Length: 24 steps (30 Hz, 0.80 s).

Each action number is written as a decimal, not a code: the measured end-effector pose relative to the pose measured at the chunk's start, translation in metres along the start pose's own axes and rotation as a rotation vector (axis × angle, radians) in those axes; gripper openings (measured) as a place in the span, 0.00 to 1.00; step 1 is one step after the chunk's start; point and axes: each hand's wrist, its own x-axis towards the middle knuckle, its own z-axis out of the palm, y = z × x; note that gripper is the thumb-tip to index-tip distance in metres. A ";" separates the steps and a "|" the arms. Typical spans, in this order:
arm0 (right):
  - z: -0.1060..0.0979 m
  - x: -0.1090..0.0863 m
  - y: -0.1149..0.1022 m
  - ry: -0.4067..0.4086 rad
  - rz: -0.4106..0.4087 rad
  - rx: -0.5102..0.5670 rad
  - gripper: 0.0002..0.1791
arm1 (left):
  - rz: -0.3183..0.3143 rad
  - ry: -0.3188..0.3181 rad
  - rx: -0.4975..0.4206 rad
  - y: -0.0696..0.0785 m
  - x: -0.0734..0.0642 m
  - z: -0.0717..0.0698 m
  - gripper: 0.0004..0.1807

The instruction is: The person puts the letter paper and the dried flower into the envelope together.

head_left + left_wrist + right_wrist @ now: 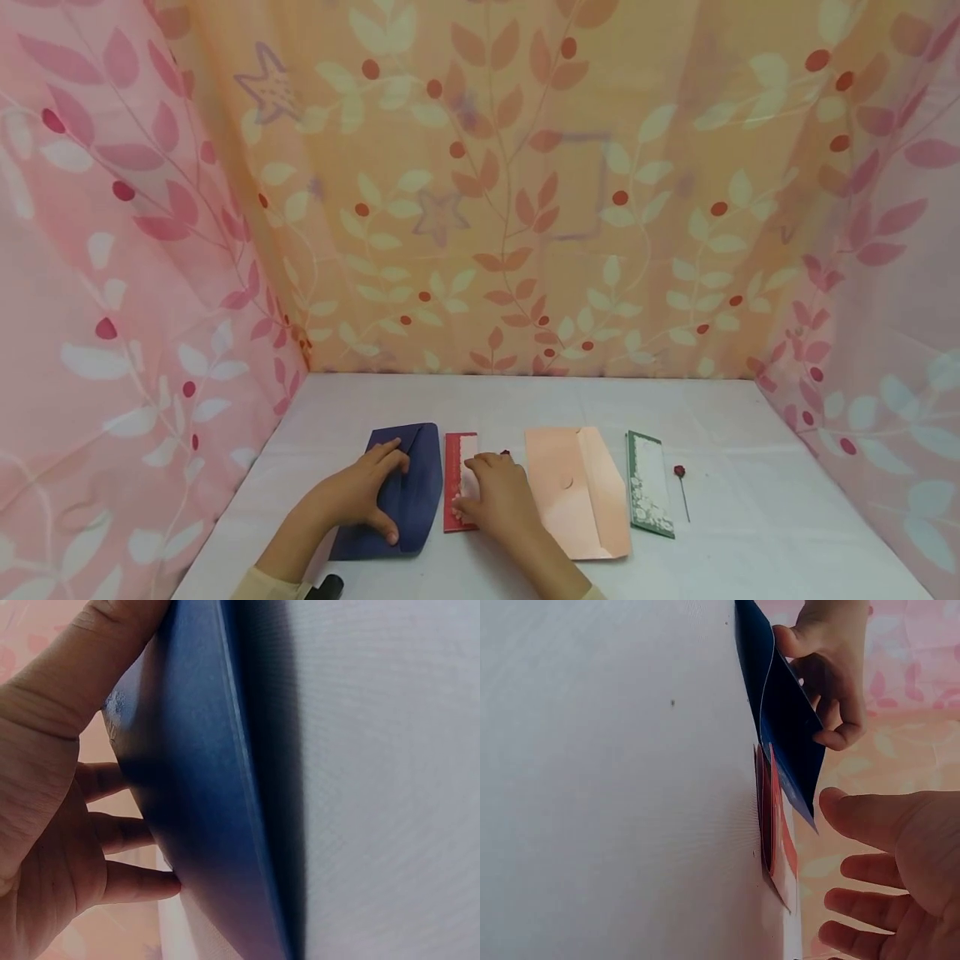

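A dark blue envelope [422, 500] lies at the left of the white table, its flap side facing right. My left hand [358, 490] rests on it, thumb and fingertips spread over the paper. From the right wrist view, the envelope's flap [791, 712] stands raised off the body, with the left fingers at its far edge. Beside it lies a red card [452, 475] with a white floral panel. My right hand [504, 496] is over this card and covers part of it. The right wrist view shows the right fingers straight and apart from the folded card [778, 844].
A peach envelope [562, 492] lies right of the right hand, then a green-edged floral card [647, 471] and a small red rose [680, 472] on a thin stem. Another red flower head [506, 453] peeks out behind the right hand. Patterned curtains [487, 208] enclose the table.
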 end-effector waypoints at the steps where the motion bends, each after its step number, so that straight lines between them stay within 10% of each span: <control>1: 0.000 0.000 0.000 -0.003 0.014 -0.009 0.30 | -0.003 -0.002 -0.004 0.000 0.000 0.000 0.52; 24: 0.017 -0.010 -0.004 -0.013 0.234 0.004 0.31 | -0.016 -0.038 -0.026 0.001 -0.001 0.001 0.51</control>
